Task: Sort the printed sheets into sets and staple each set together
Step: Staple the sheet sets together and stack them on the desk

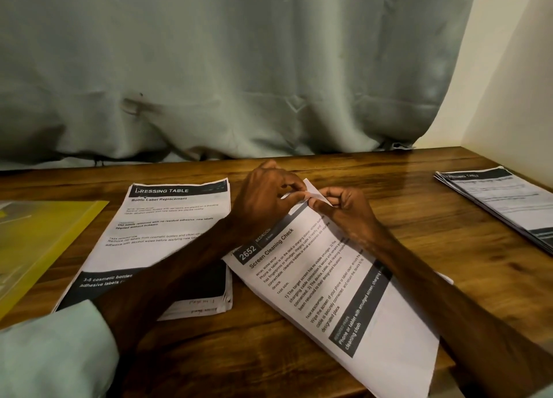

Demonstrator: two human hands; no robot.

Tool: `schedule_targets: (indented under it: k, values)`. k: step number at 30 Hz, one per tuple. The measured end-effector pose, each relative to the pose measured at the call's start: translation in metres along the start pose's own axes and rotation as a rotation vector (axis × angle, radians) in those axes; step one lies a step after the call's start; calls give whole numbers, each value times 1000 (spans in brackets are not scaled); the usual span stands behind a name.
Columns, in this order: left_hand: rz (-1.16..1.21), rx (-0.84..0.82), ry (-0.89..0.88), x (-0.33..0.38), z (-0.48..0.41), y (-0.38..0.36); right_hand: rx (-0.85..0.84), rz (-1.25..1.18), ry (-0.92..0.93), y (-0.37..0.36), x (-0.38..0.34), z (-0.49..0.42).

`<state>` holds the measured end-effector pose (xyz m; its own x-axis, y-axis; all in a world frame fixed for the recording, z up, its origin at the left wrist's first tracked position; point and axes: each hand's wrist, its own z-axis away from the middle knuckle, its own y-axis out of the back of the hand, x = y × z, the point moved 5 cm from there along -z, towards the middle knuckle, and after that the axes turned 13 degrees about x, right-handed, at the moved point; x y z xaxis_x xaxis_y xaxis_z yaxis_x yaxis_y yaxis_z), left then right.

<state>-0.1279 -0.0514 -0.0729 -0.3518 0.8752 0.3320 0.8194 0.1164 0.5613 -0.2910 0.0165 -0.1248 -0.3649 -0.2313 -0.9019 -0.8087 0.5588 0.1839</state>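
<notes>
A set of printed sheets headed "Screen Cleaning Check" (335,290) lies slanted on the wooden table in front of me. Its far corner is folded up, and both hands pinch it there. My left hand (266,191) grips the corner from the left, my right hand (344,209) from the right, fingertips meeting on the fold. A stack of sheets headed "Dressing Table" (167,233) lies to the left, partly under my left forearm. Another stack (502,200) lies at the far right. No stapler is in view.
A yellow plastic folder (39,242) lies at the table's left edge. A pale green curtain (239,68) hangs along the back of the wooden table (419,188), and a cream wall closes the right side.
</notes>
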Motion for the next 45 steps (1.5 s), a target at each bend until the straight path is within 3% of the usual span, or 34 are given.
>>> schedule_targets:
  k: [11, 17, 22, 41, 45]
  values:
    - [29, 13, -75, 9, 2, 2, 5, -48, -35, 0, 2, 2]
    - [156, 74, 143, 2, 0, 1, -8, -32, -17, 0, -3, 4]
    - [123, 76, 252, -8, 6, -4, -11, -16, 4, 0, -4, 4]
    - [37, 108, -54, 11, 8, 3, -30, -38, -9, -3, -5, 6]
    - [-12, 173, -9, 4, 9, 1, -35, -47, -15, -3, -3, 5]
